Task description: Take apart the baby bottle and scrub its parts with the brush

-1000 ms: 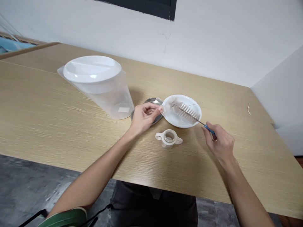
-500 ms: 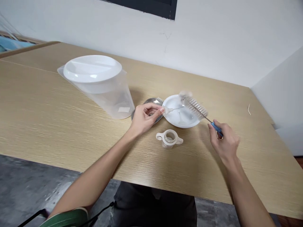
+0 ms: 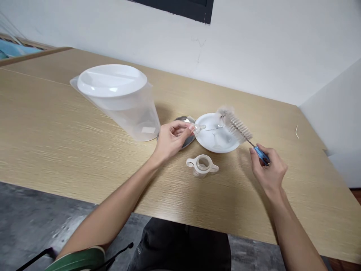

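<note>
My left hand (image 3: 170, 140) pinches a small clear teat-like piece (image 3: 199, 129) at the left rim of a white dish (image 3: 210, 145). My right hand (image 3: 267, 168) grips the blue handle of a bottle brush (image 3: 236, 126), whose white bristles hang tilted above the dish's right side, apart from the clear piece. A cream two-handled collar ring (image 3: 202, 165) stands on the wooden table (image 3: 56, 128) just in front of the dish, between my hands.
A big clear plastic jug with a white lid (image 3: 118, 99) stands at the left. A round metal lid (image 3: 184, 122) lies partly under my left hand. A white wall closes the table's far edge and right end.
The brush has left the clear piece and risen up and to the right, off the dish. My right hand drew back to the right. My left hand has stayed put.
</note>
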`<state>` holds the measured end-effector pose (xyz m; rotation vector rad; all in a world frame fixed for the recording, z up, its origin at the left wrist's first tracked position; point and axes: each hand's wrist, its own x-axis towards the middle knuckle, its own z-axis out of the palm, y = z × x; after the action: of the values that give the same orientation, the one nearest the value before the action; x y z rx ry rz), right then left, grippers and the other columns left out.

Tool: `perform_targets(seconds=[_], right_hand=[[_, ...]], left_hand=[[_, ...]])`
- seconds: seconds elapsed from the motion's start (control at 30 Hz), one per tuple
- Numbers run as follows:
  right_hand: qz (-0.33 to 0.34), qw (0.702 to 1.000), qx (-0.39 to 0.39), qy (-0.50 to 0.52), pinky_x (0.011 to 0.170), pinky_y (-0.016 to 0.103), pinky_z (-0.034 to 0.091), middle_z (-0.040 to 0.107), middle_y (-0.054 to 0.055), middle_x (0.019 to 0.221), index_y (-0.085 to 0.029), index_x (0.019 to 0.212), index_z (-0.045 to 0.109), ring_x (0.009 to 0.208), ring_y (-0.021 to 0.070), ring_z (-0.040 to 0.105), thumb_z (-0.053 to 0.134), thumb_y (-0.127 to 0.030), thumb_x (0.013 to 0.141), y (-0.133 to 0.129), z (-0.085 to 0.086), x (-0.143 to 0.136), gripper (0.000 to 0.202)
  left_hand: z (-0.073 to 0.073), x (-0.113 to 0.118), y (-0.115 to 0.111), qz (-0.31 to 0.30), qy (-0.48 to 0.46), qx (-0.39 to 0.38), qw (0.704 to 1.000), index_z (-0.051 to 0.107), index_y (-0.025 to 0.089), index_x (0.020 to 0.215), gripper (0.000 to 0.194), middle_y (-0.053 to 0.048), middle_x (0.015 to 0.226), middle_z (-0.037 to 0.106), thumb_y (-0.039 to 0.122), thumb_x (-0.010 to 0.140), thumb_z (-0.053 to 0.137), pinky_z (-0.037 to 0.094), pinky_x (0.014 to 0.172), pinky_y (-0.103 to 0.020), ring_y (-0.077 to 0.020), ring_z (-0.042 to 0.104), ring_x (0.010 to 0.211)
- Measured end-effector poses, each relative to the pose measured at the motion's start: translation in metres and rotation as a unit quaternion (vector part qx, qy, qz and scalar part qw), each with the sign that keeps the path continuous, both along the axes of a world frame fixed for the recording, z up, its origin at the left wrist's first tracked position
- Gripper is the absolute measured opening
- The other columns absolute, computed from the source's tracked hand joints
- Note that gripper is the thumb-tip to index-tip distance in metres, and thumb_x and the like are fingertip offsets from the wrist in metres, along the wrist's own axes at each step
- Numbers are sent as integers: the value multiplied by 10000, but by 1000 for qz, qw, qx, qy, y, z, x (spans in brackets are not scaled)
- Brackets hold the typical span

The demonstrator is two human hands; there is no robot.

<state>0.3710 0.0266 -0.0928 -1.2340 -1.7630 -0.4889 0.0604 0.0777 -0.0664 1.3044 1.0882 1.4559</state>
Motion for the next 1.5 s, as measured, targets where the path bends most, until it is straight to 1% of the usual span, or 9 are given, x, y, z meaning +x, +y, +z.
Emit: perform_targets(seconds=[0.17, 0.33, 0.47, 0.57, 0.7, 0.87, 1.0, 1.3, 1.5], right_hand=[[31, 999, 9, -7, 524, 226, 500, 765, 38, 886, -171, 1047, 673, 550, 94, 619, 755, -213, 873, -4, 1, -7, 196], [55, 998, 15, 4, 503, 210, 471, 747, 16, 866, -176, 1065, 663, 495, 60, 529, 767, -154, 848, -7, 3, -11, 242], [59, 997, 48, 21, 473, 200, 441, 721, -7, 829, -189, 1093, 655, 491, 56, 511, 780, -142, 832, -8, 2, -12, 293], [70, 996, 53, 16, 464, 196, 440, 703, -21, 796, -198, 1125, 646, 519, 69, 551, 785, -131, 827, -9, 0, -13, 336], [80, 996, 42, 7, 487, 202, 460, 680, -31, 750, -190, 1145, 643, 539, 83, 574, 783, -103, 824, -9, 0, -15, 361], [101, 994, 48, -1, 533, 218, 506, 742, 28, 860, -179, 1131, 641, 614, 111, 648, 764, -75, 834, -9, 2, -20, 338], [133, 989, 13, -57, 569, 228, 533, 762, 42, 891, -198, 1169, 638, 660, 124, 695, 713, -78, 885, -10, 1, -21, 317], [53, 992, -26, -110, 594, 231, 504, 759, 21, 843, -188, 1081, 676, 629, 110, 679, 668, -148, 936, -5, -1, -12, 151], [47, 999, 19, -3, 591, 243, 541, 761, 47, 904, -186, 1045, 639, 700, 146, 710, 745, -159, 878, -3, -5, -11, 199]], left_hand=[[2, 0, 2, -31, -95, -70, 993, 762, 124, 830, 403, -84, 767, 767, 479, 691, 892, 619, 750, -292, -193, 741, 712], [6, -1, 3, -65, -209, -130, 967, 778, 132, 903, 302, -75, 874, 784, 338, 713, 892, 628, 789, -256, -163, 752, 764], [8, 1, 2, -80, -246, -157, 953, 770, 126, 900, 214, -83, 898, 784, 257, 761, 869, 624, 822, -238, -154, 756, 815], [5, 4, 2, -91, -243, -170, 951, 767, 114, 852, 193, -99, 868, 781, 251, 767, 872, 618, 835, -236, -156, 754, 823], [-2, 5, 3, -72, -198, -159, 965, 775, 120, 832, 260, -95, 818, 774, 306, 710, 909, 611, 795, -246, -161, 743, 780], [-7, 5, 3, -40, -153, -104, 982, 777, 138, 809, 336, -76, 808, 772, 395, 655, 928, 590, 789, -265, -153, 719, 747], [-6, 6, 2, -13, -138, -79, 987, 770, 155, 784, 322, -45, 739, 753, 385, 625, 931, 578, 761, -277, -156, 703, 708], [1, -5, 7, 40, -154, -37, 987, 745, 177, 738, 286, -45, 776, 761, 383, 632, 912, 584, 761, -281, -158, 713, 715], [1, -6, 7, 40, -149, -41, 987, 750, 169, 738, 306, -49, 774, 762, 397, 625, 922, 587, 764, -284, -162, 712, 722]])
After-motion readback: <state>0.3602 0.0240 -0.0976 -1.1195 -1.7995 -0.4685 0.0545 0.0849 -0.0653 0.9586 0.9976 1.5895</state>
